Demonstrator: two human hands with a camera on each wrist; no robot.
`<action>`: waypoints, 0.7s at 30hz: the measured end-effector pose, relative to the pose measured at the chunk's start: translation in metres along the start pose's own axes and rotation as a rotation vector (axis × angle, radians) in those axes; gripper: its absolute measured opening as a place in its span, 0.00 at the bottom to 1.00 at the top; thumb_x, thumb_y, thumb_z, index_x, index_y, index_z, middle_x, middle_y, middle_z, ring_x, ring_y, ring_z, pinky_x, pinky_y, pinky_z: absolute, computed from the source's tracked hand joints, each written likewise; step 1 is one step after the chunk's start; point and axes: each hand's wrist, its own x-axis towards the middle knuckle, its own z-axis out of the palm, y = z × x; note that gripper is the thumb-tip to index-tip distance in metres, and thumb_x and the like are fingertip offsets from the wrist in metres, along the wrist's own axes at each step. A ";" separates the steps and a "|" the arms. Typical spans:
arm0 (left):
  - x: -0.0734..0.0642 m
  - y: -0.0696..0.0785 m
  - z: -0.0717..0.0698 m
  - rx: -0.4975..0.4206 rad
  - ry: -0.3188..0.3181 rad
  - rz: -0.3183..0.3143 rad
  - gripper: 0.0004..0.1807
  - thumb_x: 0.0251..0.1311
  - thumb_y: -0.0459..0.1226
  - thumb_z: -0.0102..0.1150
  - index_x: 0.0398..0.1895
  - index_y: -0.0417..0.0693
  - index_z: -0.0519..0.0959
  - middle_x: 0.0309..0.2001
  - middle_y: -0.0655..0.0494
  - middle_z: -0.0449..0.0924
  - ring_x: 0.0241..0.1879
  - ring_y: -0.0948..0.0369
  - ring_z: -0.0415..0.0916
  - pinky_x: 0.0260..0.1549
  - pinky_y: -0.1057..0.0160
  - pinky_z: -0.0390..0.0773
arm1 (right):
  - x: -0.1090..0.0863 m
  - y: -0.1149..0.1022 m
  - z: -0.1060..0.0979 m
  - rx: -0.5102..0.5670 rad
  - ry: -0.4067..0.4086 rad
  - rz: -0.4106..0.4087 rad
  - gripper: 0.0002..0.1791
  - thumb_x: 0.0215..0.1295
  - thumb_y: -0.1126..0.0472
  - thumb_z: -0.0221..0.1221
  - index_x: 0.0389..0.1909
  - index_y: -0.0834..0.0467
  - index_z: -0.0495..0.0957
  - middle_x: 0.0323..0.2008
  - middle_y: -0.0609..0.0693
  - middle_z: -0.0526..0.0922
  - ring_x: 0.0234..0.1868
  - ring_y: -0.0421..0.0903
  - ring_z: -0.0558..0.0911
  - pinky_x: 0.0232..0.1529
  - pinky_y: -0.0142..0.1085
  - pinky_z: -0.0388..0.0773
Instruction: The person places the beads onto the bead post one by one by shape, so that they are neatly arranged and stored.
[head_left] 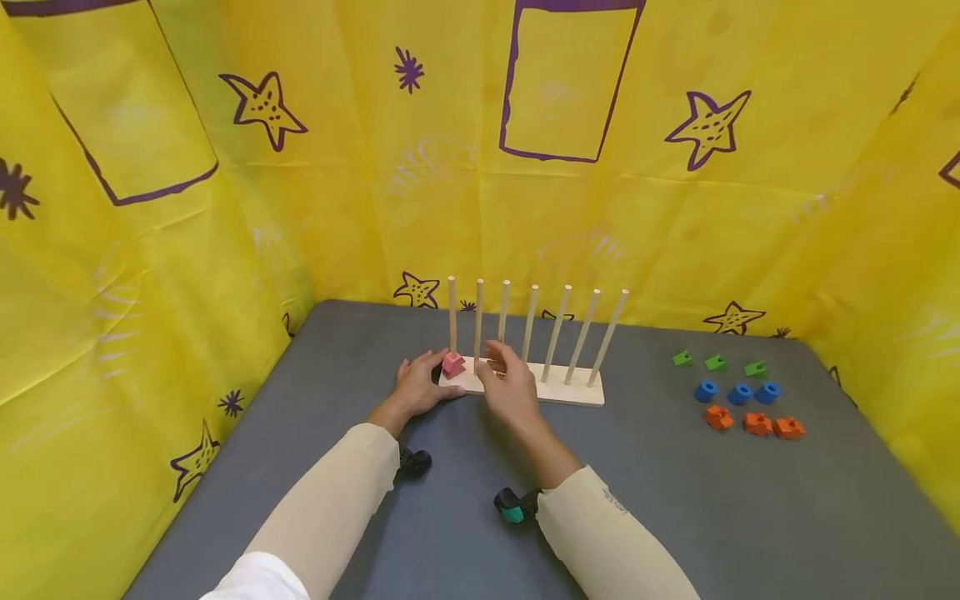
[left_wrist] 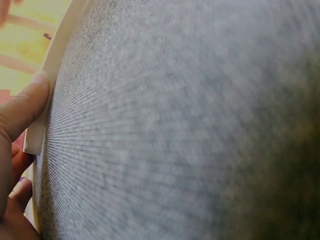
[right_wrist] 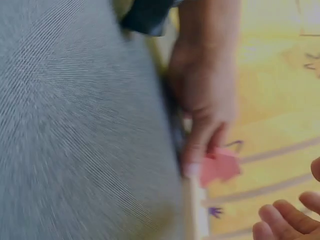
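Note:
A pale wooden peg stand (head_left: 570,392) with several upright dowels lies on the table. Pink shaped blocks (head_left: 452,365) sit low on its leftmost dowel. My left hand (head_left: 417,385) grips the stand's left end, thumb along the front edge and fingers round the far side; the left wrist view shows this thumb (left_wrist: 30,102) against the board's edge. Over the stand, by the second and third dowels, is my right hand (head_left: 512,387), its fingers loosely bent with nothing in them. In the right wrist view its fingertips (right_wrist: 280,217) are apart from the pink block (right_wrist: 220,166).
On the right side of the grey table (head_left: 637,500) lie rows of loose blocks: green pieces (head_left: 716,362), blue cylinders (head_left: 740,394) and orange pieces (head_left: 758,424). A yellow patterned cloth (head_left: 480,217) hangs behind and at both sides.

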 end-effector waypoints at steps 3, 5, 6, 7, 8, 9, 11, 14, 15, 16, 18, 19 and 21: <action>-0.002 -0.001 0.000 -0.012 -0.007 -0.017 0.48 0.50 0.50 0.72 0.72 0.44 0.62 0.69 0.41 0.62 0.71 0.48 0.50 0.67 0.46 0.31 | -0.010 -0.012 -0.017 0.055 0.014 -0.030 0.20 0.65 0.65 0.58 0.58 0.64 0.75 0.51 0.57 0.80 0.50 0.52 0.80 0.52 0.45 0.75; -0.002 0.000 0.000 -0.015 -0.004 -0.015 0.48 0.50 0.50 0.72 0.72 0.44 0.62 0.69 0.41 0.62 0.71 0.47 0.50 0.67 0.46 0.31 | -0.015 -0.020 -0.030 0.085 0.017 -0.057 0.19 0.66 0.65 0.58 0.58 0.63 0.75 0.51 0.57 0.80 0.50 0.52 0.79 0.51 0.46 0.75; -0.002 0.000 0.000 -0.017 -0.002 -0.014 0.48 0.50 0.50 0.72 0.72 0.44 0.62 0.69 0.41 0.62 0.71 0.47 0.50 0.67 0.46 0.31 | -0.018 -0.024 -0.037 0.098 0.018 -0.073 0.19 0.66 0.65 0.58 0.58 0.62 0.75 0.51 0.57 0.80 0.51 0.52 0.79 0.51 0.47 0.74; -0.003 0.000 0.000 -0.016 -0.001 -0.012 0.48 0.50 0.50 0.72 0.72 0.44 0.62 0.69 0.41 0.62 0.71 0.47 0.50 0.67 0.46 0.31 | -0.020 -0.028 -0.043 0.111 0.018 -0.087 0.19 0.66 0.65 0.58 0.58 0.62 0.74 0.51 0.57 0.80 0.51 0.51 0.79 0.51 0.47 0.74; -0.003 0.000 -0.001 -0.017 -0.002 -0.012 0.48 0.50 0.50 0.72 0.72 0.43 0.62 0.69 0.41 0.62 0.71 0.47 0.50 0.67 0.46 0.31 | -0.022 -0.032 -0.049 0.122 0.021 -0.099 0.20 0.67 0.65 0.58 0.59 0.62 0.74 0.50 0.57 0.79 0.50 0.51 0.78 0.51 0.48 0.74; -0.003 0.000 -0.001 -0.016 -0.005 -0.010 0.48 0.51 0.50 0.72 0.72 0.43 0.62 0.69 0.41 0.62 0.71 0.47 0.50 0.67 0.46 0.31 | -0.025 -0.036 -0.056 0.130 0.022 -0.116 0.20 0.67 0.66 0.58 0.59 0.62 0.73 0.50 0.57 0.79 0.50 0.51 0.78 0.51 0.48 0.73; -0.004 0.000 -0.001 -0.022 -0.010 -0.013 0.48 0.51 0.49 0.72 0.72 0.44 0.61 0.69 0.41 0.62 0.71 0.47 0.50 0.67 0.46 0.31 | -0.029 -0.043 -0.069 0.148 0.034 -0.157 0.19 0.67 0.67 0.58 0.59 0.62 0.73 0.49 0.58 0.79 0.49 0.52 0.78 0.51 0.48 0.73; -0.004 -0.001 -0.001 -0.026 -0.011 -0.005 0.47 0.51 0.49 0.72 0.72 0.44 0.62 0.68 0.42 0.62 0.71 0.47 0.50 0.67 0.46 0.31 | -0.039 -0.059 -0.089 0.152 0.069 -0.217 0.20 0.66 0.72 0.57 0.59 0.67 0.71 0.47 0.63 0.78 0.48 0.55 0.77 0.50 0.48 0.72; -0.005 -0.002 -0.001 -0.024 -0.010 0.000 0.47 0.51 0.49 0.72 0.72 0.44 0.62 0.68 0.42 0.63 0.71 0.48 0.50 0.67 0.46 0.31 | -0.042 -0.064 -0.096 0.149 0.084 -0.240 0.20 0.66 0.74 0.56 0.59 0.69 0.70 0.47 0.65 0.77 0.47 0.56 0.77 0.49 0.46 0.72; -0.004 -0.002 -0.001 -0.022 -0.006 0.007 0.46 0.51 0.49 0.72 0.72 0.43 0.63 0.68 0.42 0.63 0.71 0.48 0.51 0.67 0.45 0.32 | -0.045 -0.068 -0.102 0.144 0.100 -0.260 0.20 0.65 0.75 0.56 0.59 0.70 0.70 0.46 0.65 0.77 0.47 0.56 0.77 0.49 0.45 0.72; -0.004 -0.002 -0.001 -0.015 0.002 0.025 0.46 0.52 0.48 0.72 0.71 0.43 0.63 0.68 0.42 0.64 0.71 0.47 0.51 0.67 0.44 0.32 | -0.050 -0.070 -0.113 0.117 0.138 -0.290 0.21 0.64 0.77 0.56 0.58 0.73 0.69 0.46 0.67 0.76 0.47 0.57 0.76 0.48 0.41 0.71; -0.004 -0.002 -0.001 -0.011 0.006 0.031 0.45 0.52 0.49 0.72 0.71 0.42 0.64 0.67 0.42 0.64 0.70 0.47 0.52 0.67 0.44 0.33 | -0.051 -0.067 -0.119 0.099 0.158 -0.304 0.22 0.64 0.77 0.56 0.59 0.72 0.68 0.46 0.67 0.76 0.47 0.56 0.76 0.47 0.38 0.71; -0.004 -0.002 -0.001 -0.016 0.010 0.033 0.46 0.51 0.49 0.72 0.71 0.42 0.64 0.67 0.42 0.64 0.70 0.47 0.52 0.67 0.44 0.33 | -0.051 -0.056 -0.129 0.067 0.199 -0.321 0.23 0.63 0.77 0.57 0.59 0.70 0.69 0.47 0.65 0.76 0.47 0.55 0.76 0.47 0.34 0.71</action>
